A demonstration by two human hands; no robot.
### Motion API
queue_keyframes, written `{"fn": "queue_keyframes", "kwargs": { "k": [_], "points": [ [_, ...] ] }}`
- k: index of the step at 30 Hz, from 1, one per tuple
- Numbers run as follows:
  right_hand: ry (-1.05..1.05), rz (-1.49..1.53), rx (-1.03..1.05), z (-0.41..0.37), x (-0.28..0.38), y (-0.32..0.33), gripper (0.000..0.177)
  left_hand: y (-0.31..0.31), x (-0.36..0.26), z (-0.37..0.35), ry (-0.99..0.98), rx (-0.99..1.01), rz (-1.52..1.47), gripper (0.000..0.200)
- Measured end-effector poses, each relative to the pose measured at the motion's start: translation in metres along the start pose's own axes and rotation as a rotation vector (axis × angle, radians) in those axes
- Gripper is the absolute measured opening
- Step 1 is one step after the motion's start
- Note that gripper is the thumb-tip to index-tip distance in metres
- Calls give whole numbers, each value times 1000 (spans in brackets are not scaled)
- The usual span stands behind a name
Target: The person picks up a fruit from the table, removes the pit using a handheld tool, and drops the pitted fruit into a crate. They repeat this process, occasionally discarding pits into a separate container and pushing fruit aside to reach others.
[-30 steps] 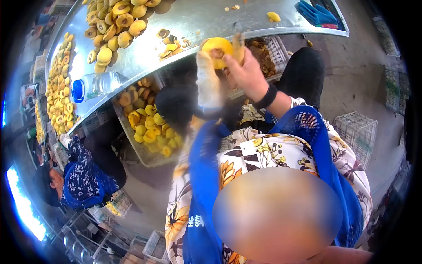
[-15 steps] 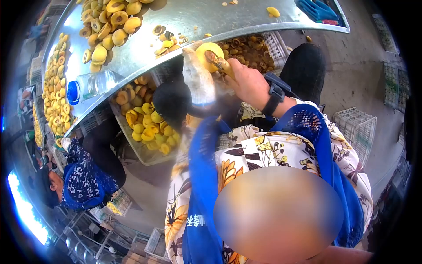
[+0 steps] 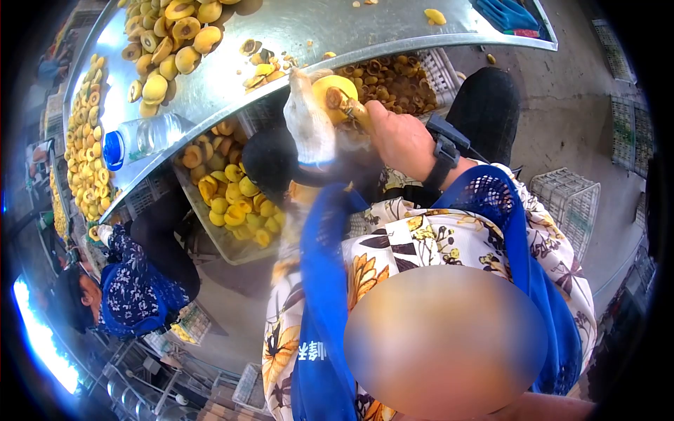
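Note:
A yellow halved fruit (image 3: 335, 95) with a brown centre is held between my two hands, just off the edge of the metal table (image 3: 309, 35). My left hand (image 3: 309, 126), in a white glove, grips it from the left side. My bare right hand (image 3: 400, 139), with a black strap device at the wrist, is closed round the handle of a small tool (image 3: 357, 111). The tool's tip, hard to make out, lies at the fruit's brown centre. Below the hands are my dark-clothed knees.
Halved fruit (image 3: 187, 59) and a blue-capped bottle (image 3: 144, 139) lie on the table, with a blue glove (image 3: 507, 15). Crates of yellow fruit (image 3: 242, 203) and brown pieces (image 3: 393, 81) stand under its edge. A co-worker (image 3: 133, 281) sits at the left.
My gloved left hand and the fruit have shifted slightly left and down. The tool's tip has moved a little within the fruit, and my right hand has lowered slightly.

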State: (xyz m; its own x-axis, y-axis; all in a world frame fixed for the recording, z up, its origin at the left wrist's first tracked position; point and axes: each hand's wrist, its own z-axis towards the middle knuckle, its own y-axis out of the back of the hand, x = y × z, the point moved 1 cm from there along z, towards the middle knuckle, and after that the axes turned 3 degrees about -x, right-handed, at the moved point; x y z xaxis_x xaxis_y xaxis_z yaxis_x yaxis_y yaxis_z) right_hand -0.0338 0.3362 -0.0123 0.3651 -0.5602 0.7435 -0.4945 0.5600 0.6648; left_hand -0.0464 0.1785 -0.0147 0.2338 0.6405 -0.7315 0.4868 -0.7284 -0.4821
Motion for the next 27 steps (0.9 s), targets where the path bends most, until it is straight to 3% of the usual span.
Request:
{"fn": "queue_keyframes", "kwargs": {
  "k": [3, 6, 11, 15, 16, 19, 23, 26, 27],
  "points": [
    [18, 35, 70, 0, -4, -7, 15, 1, -3, 0, 13, 10, -6, 54],
    [-147, 199, 169, 3, -9, -17, 17, 4, -6, -1, 22, 19, -5, 53],
    [-284, 357, 97, 12, 8, -3, 28, 0, -11, -8, 12, -5, -33, 52],
    [-264, 402, 93, 10, 7, -15, 31, -16, 4, -29, -233, -185, 144, 42],
    [-267, 400, 94, 8, 8, -20, 32, -6, 8, -18, -126, -265, 30, 39],
    [-289, 391, 141, 7, 12, -24, 33, 12, 13, -8, 118, -133, -156, 39],
    [-275, 416, 122, 6, 15, -24, 31, 13, 17, -3, -86, -191, 47, 34],
    [-266, 409, 102, 5, 13, -29, 29, 20, 19, 3, -147, -134, 201, 32],
    [-265, 390, 102, 3, 14, -30, 28, 22, 20, 3, -66, -88, 165, 32]
  ]
}}
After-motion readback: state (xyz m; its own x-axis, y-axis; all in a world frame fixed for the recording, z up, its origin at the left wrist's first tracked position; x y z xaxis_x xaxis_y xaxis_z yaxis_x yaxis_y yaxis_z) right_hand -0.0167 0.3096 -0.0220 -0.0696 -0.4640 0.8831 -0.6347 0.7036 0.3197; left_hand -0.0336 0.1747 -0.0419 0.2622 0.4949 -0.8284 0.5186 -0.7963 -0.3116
